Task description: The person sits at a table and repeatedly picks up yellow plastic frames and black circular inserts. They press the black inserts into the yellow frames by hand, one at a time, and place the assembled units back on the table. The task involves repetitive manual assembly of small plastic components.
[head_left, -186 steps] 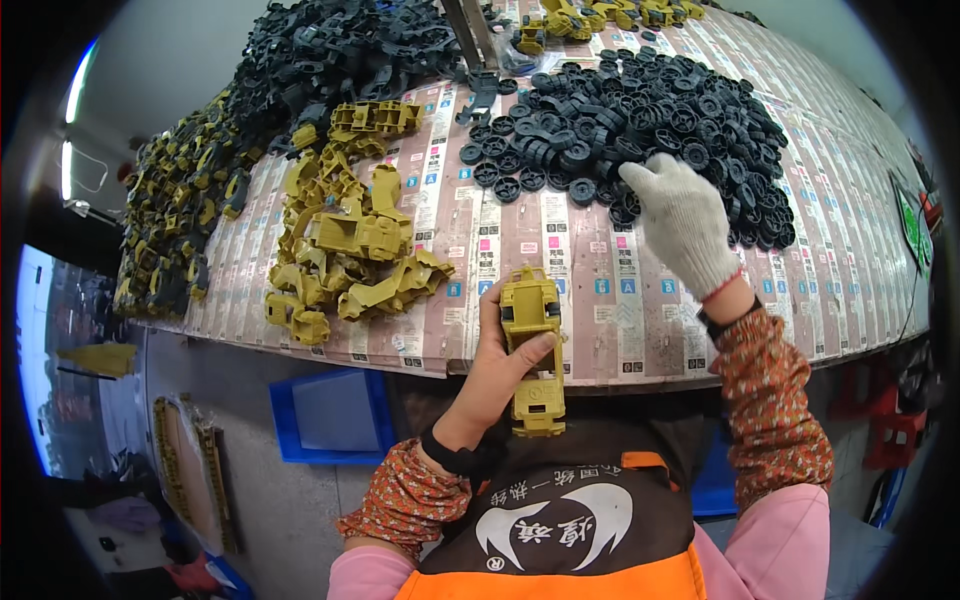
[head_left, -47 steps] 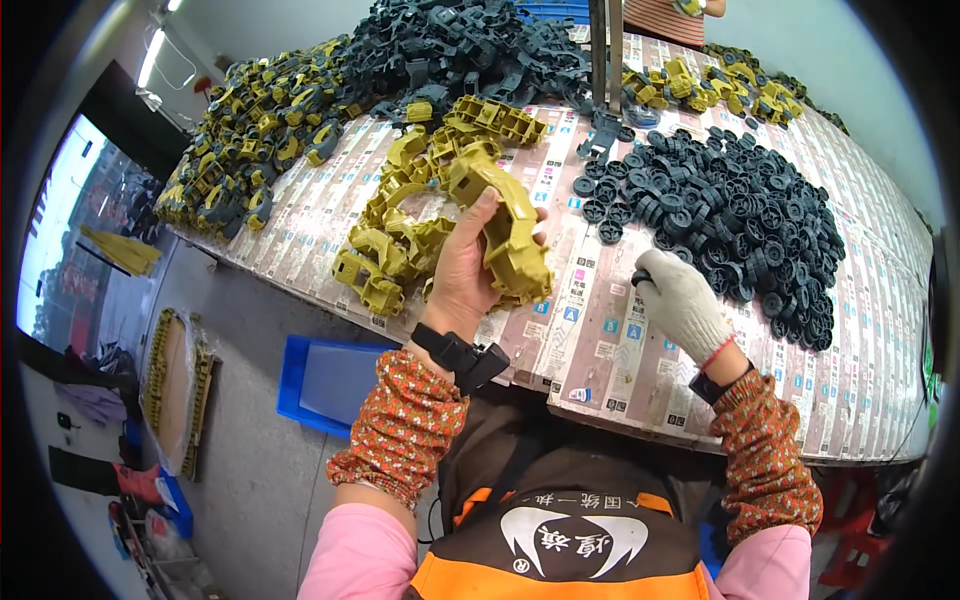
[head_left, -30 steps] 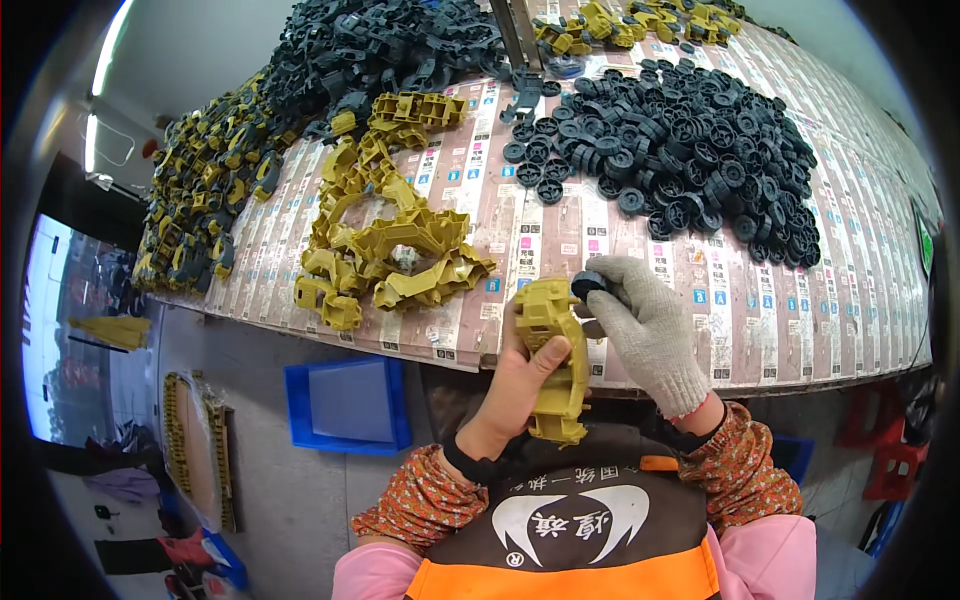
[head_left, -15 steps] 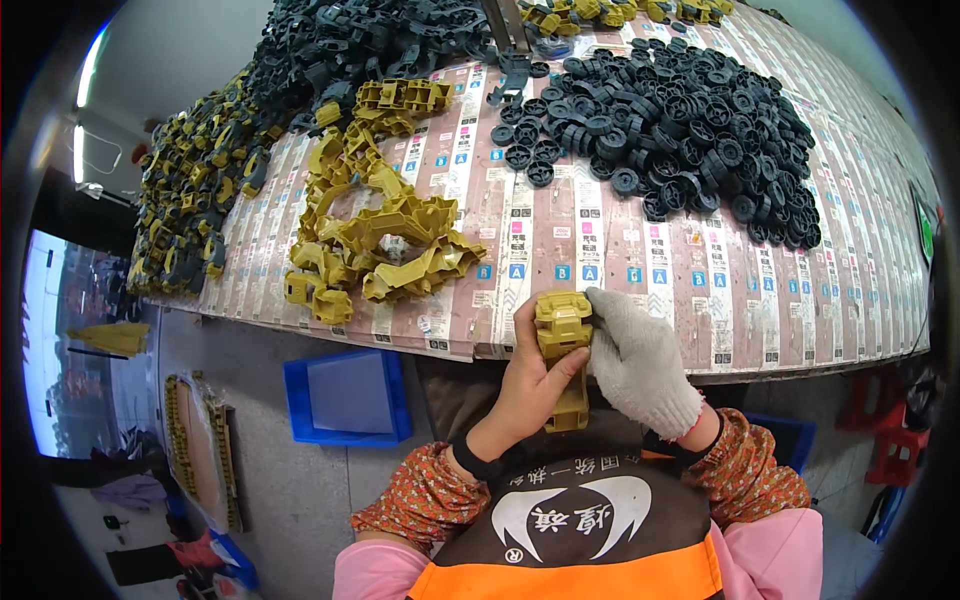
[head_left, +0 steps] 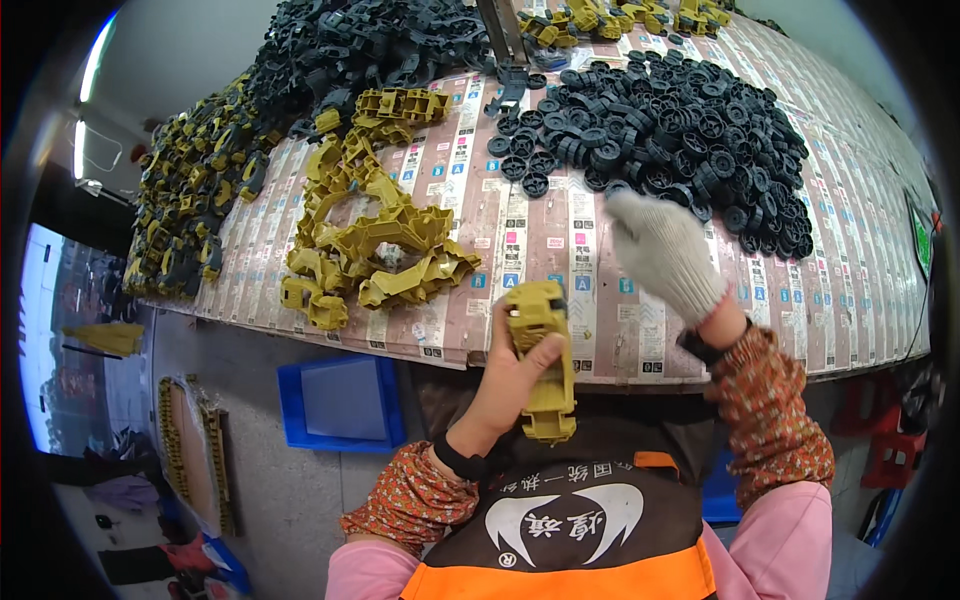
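A yellow plastic toy vehicle body (head_left: pixel 540 365) stands nearly upright in my bare left hand (head_left: pixel 510 385), its lower end over my apron. The fingers are wrapped round it, with the thumb pressed across its front. A small dark part shows on its upper right side. My right hand (head_left: pixel 660 245), in a pale knit glove, reaches to the near edge of a heap of dark toy wheels (head_left: pixel 710 140). Its fingertips touch or nearly touch the wheels; whether they hold one is hidden.
Loose yellow bodies (head_left: pixel 410 240) lie left of centre on the table (head_left: pixel 640 340). Behind them is a heap of dark parts (head_left: pixel 370 45). Yellow-and-dark pieces (head_left: pixel 190 205) are piled at far left. A blue bin (head_left: pixel 295 400) sits below the table edge; a metal post (head_left: pixel 503 35) rises behind.
My right hand has left the yellow vehicle body and moved up and right to the wheel heap. The left hand has shifted slightly left, still holding the body, now tilted a little.
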{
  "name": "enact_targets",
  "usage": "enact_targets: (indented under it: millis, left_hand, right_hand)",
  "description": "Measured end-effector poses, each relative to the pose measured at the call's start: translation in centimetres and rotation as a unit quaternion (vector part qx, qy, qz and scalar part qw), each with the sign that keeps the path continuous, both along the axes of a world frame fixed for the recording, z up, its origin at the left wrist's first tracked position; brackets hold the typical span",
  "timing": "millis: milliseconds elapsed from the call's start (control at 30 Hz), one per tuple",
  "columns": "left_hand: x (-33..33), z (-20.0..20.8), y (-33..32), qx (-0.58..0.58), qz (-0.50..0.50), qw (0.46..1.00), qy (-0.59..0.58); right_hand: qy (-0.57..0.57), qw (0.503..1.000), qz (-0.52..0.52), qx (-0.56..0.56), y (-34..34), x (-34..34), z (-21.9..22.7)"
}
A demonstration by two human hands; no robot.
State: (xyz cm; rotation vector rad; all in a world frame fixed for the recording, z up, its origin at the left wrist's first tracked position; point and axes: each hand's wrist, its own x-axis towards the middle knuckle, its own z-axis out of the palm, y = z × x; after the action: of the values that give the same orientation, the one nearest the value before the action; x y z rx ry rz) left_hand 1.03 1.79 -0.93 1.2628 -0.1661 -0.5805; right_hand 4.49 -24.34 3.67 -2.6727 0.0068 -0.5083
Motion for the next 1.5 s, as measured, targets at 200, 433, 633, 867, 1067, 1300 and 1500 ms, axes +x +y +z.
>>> enact_targets:
  millis: [200,433,633,867,1067,1300,1500]
  left_hand:
    - [0.5,0.9,1.5,-0.028,0.036,0.995,0.085]
    - [0.6,1.0,2.2,-0.097,0.053,0.984,0.141]
    - [1.0,1.4,0.9,-0.162,0.101,0.978,0.089]
    - [0.3,1.8,-0.6,-0.121,0.169,0.978,0.026]
    - [0.1,1.0,-0.6,-0.129,0.161,0.978,-0.017]
    - [-0.3,1.1,-0.9,-0.122,0.199,0.971,-0.059]
    - [-0.9,0.3,-1.2,-0.087,0.195,0.97,-0.113]
  right_hand:
    - [0.056,0.962,0.036,-0.263,-2.4,4.6,-1.7]
    - [-0.006,0.993,0.045,-0.104,-0.6,2.0,-1.0]
    - [0.137,0.931,0.117,0.316,6.0,-7.3,2.1]
    - [0.094,0.924,0.08,0.363,8.6,-10.4,0.3]
    - [0.069,0.928,0.077,0.359,9.4,-12.0,-0.3]
    - [0.09,0.933,0.081,0.34,9.3,-12.8,-0.2]
    - [0.09,0.947,0.109,0.289,9.8,-13.6,-0.4]
